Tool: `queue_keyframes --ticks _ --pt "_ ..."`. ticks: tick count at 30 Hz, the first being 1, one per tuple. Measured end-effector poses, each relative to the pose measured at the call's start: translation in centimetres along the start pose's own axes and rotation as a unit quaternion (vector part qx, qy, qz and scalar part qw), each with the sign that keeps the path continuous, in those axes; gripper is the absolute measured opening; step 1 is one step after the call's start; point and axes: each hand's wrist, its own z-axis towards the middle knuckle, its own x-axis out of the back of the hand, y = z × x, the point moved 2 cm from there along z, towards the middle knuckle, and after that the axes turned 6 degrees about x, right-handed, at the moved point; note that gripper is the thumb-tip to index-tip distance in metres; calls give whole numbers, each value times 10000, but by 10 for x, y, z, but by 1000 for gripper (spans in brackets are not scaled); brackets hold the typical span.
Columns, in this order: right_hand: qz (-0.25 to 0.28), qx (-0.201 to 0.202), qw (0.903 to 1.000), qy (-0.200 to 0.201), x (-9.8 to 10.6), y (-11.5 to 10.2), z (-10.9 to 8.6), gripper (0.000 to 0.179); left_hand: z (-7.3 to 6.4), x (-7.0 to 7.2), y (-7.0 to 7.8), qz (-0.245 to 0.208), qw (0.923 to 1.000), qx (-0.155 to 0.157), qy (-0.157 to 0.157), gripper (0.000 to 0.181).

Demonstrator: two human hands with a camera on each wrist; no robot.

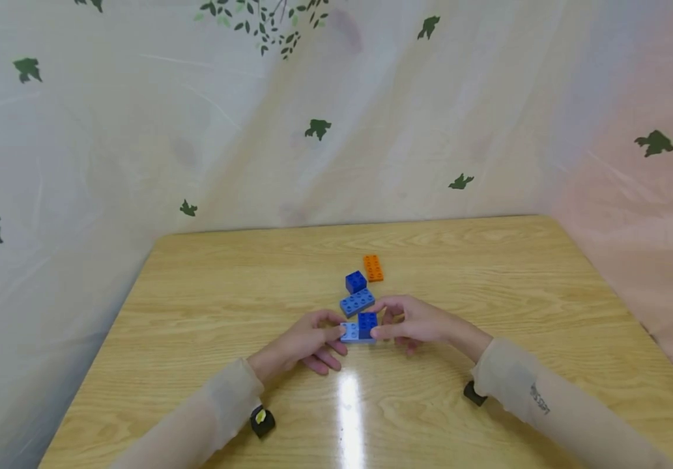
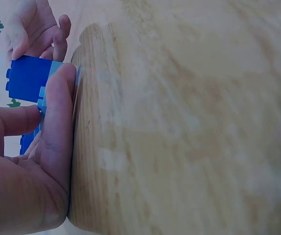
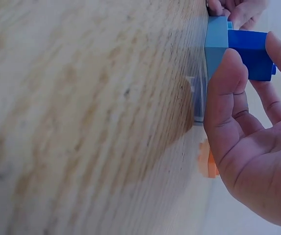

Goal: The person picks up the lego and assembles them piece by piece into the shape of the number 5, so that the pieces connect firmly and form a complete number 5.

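Observation:
A light blue toy brick [image 1: 350, 332] lies flat on the table, and a dark blue square brick [image 1: 368, 325] stands on its right half. My left hand [image 1: 315, 340] grips the left end of the light blue brick, its thumb on the studs. With thumb and index finger, my right hand [image 1: 421, 322] pinches the dark blue brick, which the right wrist view shows as a taller block [image 3: 250, 54]. In the left wrist view the light blue brick [image 2: 42, 100] is partly hidden by my left fingers.
Just beyond the hands lies a medium blue brick [image 1: 357, 302], with another dark blue square brick [image 1: 356, 281] behind it. Farther back is a flat orange brick [image 1: 374, 268]. All are on a wooden table [image 1: 225, 280] that ends at a leaf-patterned curtain [image 1: 371, 163].

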Motion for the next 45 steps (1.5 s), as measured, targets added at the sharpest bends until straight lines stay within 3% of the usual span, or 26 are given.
queue_keyframes --ticks 9,16,26,34,45 --pt "69 179 9997 -175 2 0 3 40 0 1 0 -15 10000 -8 39 35" --pt "-496 211 9978 -397 15 6 9 49 1 1 -3 -19 10000 -58 51 35" --pt "-509 195 9985 112 43 4 28 49 3 2 -3 -44 10000 -79 -21 35" --pt "-598 110 9979 224 46 12 44 47 4 3 -3 -47 9999 -85 -96 35" --pt "-666 69 9975 230 45 16 47 50 8 0 -2 -84 9999 -123 -80 31"
